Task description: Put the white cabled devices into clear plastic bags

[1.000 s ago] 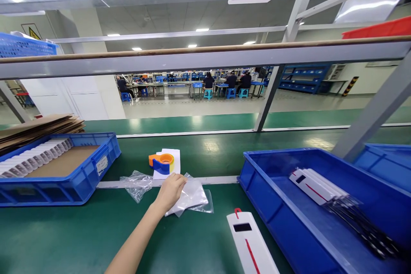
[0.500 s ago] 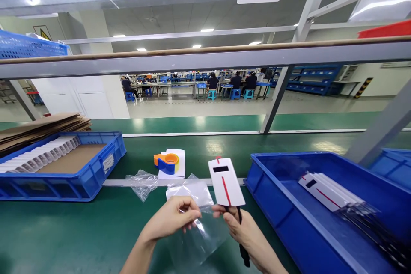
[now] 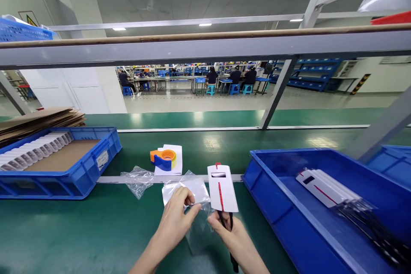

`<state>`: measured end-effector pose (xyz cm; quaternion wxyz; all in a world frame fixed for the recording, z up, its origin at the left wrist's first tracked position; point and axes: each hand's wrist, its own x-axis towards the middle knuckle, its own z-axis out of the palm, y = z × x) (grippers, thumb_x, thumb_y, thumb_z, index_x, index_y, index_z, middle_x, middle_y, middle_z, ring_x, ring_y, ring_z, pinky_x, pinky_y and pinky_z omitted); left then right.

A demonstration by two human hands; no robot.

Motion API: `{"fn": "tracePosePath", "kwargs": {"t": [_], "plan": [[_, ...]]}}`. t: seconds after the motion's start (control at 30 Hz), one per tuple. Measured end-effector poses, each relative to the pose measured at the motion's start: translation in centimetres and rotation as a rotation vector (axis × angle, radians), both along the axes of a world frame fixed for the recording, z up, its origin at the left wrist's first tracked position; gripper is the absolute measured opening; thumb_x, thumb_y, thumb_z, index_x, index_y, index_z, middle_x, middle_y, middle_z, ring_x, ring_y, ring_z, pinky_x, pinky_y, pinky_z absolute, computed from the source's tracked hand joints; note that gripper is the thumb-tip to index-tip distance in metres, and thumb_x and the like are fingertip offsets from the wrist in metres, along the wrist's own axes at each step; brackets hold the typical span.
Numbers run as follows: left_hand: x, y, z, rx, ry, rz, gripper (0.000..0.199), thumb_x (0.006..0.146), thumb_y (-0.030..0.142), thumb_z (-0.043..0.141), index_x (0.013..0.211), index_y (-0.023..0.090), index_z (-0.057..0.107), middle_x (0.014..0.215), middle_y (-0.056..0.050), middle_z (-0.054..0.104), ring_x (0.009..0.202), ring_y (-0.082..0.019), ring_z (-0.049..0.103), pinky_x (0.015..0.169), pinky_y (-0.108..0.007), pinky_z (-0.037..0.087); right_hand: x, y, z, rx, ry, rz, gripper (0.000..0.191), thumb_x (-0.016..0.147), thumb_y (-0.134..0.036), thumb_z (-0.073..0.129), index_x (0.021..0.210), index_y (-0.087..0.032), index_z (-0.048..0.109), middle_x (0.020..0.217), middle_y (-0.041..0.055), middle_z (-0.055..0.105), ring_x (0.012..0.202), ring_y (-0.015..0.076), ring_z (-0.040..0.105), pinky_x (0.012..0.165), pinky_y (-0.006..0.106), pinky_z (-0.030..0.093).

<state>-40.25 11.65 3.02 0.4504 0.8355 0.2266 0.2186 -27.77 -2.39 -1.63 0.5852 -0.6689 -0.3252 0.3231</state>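
My right hand (image 3: 229,231) grips the lower end of a white flat device (image 3: 224,192) with a red stripe, a small window and black straps hanging down. My left hand (image 3: 180,212) is closed with its fingertips on the edge of a clear plastic bag (image 3: 199,233), which hangs between my two hands. Behind my left hand lies a stack of white sheets or bags (image 3: 201,190) on the green table. A crumpled clear bag (image 3: 138,180) is further left. An orange and blue tape dispenser (image 3: 164,159) rests on white paper (image 3: 177,167).
On the right, a blue bin (image 3: 276,192) holds bagged white devices (image 3: 326,188) with black straps. The left blue bin (image 3: 111,145) holds a row of white parts, with cardboard sheets (image 3: 38,122) behind it. A metal frame (image 3: 279,90) stands beyond. People sit far off.
My left hand has moved up over the white stack, and the clear bag has shifted with it. The device in my right hand is more upright and slightly lower. The camera view has tilted downward.
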Motion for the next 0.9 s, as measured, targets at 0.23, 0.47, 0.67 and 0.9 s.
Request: {"fn": "tracePosePath", "kwargs": {"t": [0.23, 0.47, 0.67, 0.9], "plan": [[0.6, -2.2, -1.0, -0.056, 0.049, -0.055, 0.013, 0.087, 0.023, 0.056, 0.076, 0.020, 0.051, 0.080, -0.001, 0.056, 0.077, -0.019, 0.052, 0.070, -0.029, 0.037, -0.3, 0.3, -1.2, 0.006, -0.036, 0.018, 0.050, 0.084, -0.068, 0.063, 0.075, -0.020, 0.056, 0.072, -0.0007, 0.052, 0.071, 0.0189, 0.047, 0.068, 0.032, 0.038], [0.3, -1.1, -0.5, -0.166, 0.043, -0.174, 0.015, 0.089, 0.025, 0.057, 0.075, 0.019, 0.055, 0.078, 0.000, 0.058, 0.073, -0.017, 0.051, 0.067, -0.027, 0.037, 0.0, -0.1, 0.1, -0.012, 0.070, 0.114, 0.049, 0.086, -0.068, 0.062, 0.076, -0.020, 0.055, 0.070, -0.0037, 0.046, 0.066, 0.0142, 0.038, 0.061, 0.028, 0.032], [-1.0, -0.6, 1.5, -0.054, 0.127, -0.193, 0.017, 0.092, 0.026, 0.058, 0.076, 0.019, 0.059, 0.080, 0.000, 0.060, 0.076, -0.017, 0.054, 0.069, -0.027, 0.038, 1.5, -0.5, 0.3, -0.064, 0.083, 0.022, 0.047, 0.082, -0.064, 0.068, 0.075, -0.020, 0.054, 0.070, -0.0052, 0.044, 0.059, 0.0105, 0.027, 0.052, 0.027, 0.020], [-1.1, 1.1, 1.5, -0.199, -0.001, -0.309, 0.029, 0.099, 0.035, 0.057, 0.125, 0.024, 0.061, 0.128, -0.009, 0.065, 0.122, -0.025, 0.055, 0.102, -0.035, 0.042, 0.6, -0.9, 1.9, 0.001, 0.282, 0.112, 0.051, 0.080, -0.068, 0.072, 0.073, -0.019, 0.056, 0.057, -0.0123, 0.029, 0.049, 0.0061, 0.013, 0.049, 0.028, 0.008]]}}
